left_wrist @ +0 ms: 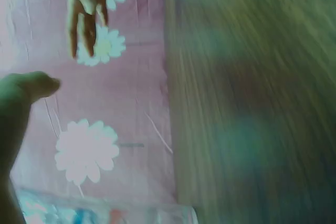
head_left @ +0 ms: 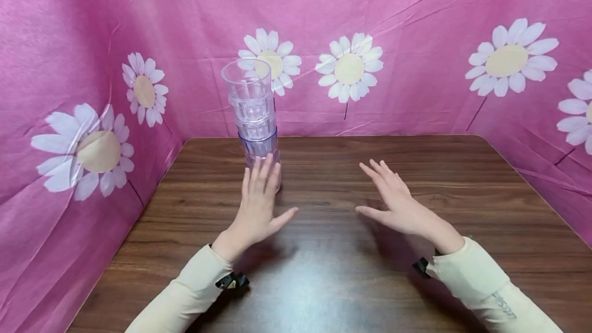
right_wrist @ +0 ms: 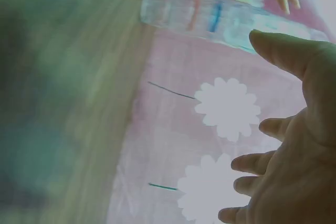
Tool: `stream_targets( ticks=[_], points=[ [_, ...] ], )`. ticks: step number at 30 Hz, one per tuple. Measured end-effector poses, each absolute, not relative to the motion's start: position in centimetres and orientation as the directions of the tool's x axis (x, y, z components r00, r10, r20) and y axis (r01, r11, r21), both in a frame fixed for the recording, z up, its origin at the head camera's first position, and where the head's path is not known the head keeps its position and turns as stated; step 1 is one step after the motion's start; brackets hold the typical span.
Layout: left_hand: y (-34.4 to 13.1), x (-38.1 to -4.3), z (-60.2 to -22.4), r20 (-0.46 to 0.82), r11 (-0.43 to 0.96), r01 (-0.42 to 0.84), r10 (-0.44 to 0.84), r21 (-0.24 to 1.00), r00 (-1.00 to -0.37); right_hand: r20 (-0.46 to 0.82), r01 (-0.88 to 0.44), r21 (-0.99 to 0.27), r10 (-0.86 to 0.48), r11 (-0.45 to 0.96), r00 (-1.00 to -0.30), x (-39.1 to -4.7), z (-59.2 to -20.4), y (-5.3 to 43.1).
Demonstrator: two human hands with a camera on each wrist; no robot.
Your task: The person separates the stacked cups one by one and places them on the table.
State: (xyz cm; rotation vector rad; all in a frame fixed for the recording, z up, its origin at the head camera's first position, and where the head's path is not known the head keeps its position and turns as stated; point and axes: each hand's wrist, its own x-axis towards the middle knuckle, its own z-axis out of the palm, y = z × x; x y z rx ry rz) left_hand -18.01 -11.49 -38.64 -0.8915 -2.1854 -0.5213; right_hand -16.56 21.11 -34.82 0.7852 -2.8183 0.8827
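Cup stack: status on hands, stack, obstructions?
Left hand, right hand: open, holding nothing. Cup stack: standing on table. Head view: left hand covers part of its lower end.

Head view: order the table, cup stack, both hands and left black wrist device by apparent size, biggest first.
1. Table
2. Cup stack, left hand, right hand: too close to rank; left hand partly hides stack.
3. Left black wrist device

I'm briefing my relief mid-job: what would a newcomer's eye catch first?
Probably the tall stack of clear cups, left of centre near the far edge of the table. Then the white daisies on the pink cloth behind. Last, the left hand before the stack and the right hand farther right.
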Motion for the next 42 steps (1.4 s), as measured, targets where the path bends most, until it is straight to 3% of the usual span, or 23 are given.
stream_targets(
  ticks=[3,6,17,33,42],
  points=[
    [-12.0,-18.8,-39.0,0.813,0.657,0.73,0.312,0.19,-0.492,0.264,-0.517,-0.535,-0.449,0.668,-0.854,-17.3,-33.7,20.8],
    [-12.4,-19.6,-39.5,0.837,0.633,0.714,0.185,0.3,-0.515,0.317,-0.548,-0.559,-0.451,0.622,-0.835,-18.1,-32.8,20.3],
    [-12.9,-21.8,-40.3,0.66,0.488,0.536,-0.117,0.689,-0.742,0.441,-0.613,-0.616,-0.428,0.495,-0.789,-21.4,-30.7,17.4],
    [-13.3,-24.2,-42.3,0.412,0.232,0.377,-0.127,0.897,-0.902,0.509,-0.604,-0.758,-0.357,0.245,-0.783,-24.6,-25.3,12.6],
    [-14.4,-25.3,-43.7,0.222,-0.014,0.225,-0.097,0.974,-0.97,0.479,-0.532,-0.84,-0.317,0.105,-0.819,-26.2,-22.3,9.8]
  ],
)
